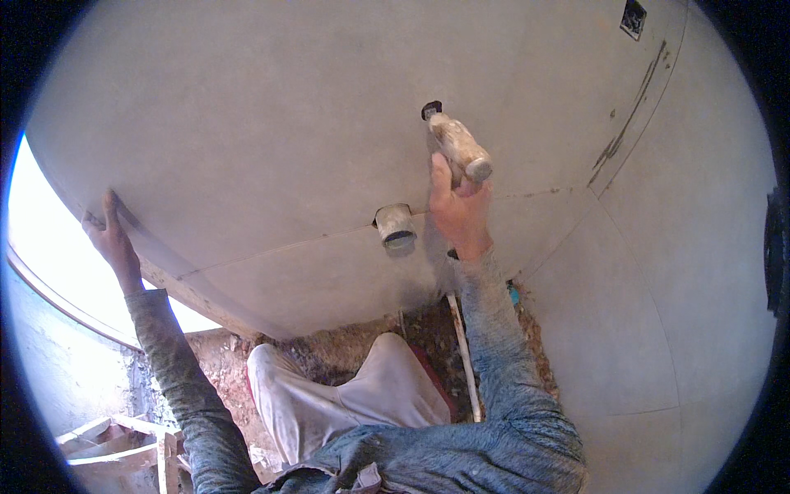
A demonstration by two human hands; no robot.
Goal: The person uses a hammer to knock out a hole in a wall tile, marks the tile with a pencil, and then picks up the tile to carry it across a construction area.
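My right hand (458, 212) is wrapped round a pale, stained mallet-like tool (457, 146), its cylindrical head lying near a small dark hole (431, 109) in the grey tiled wall (271, 123). Just below and left of this hand, a round pipe stub (395, 222) sticks out of another opening at a tile joint. My left hand (111, 235) has its fingers apart, touching the wall at the left edge of the tiling, beside the bright opening.
A square cutout (632, 18) sits high at the right. Tiles (625, 329) cover the right wall. Below are my knees, rough earth (321, 354) and a long pale pipe (465, 362). A wooden frame (115, 445) stands at lower left by the bright opening (49, 214).
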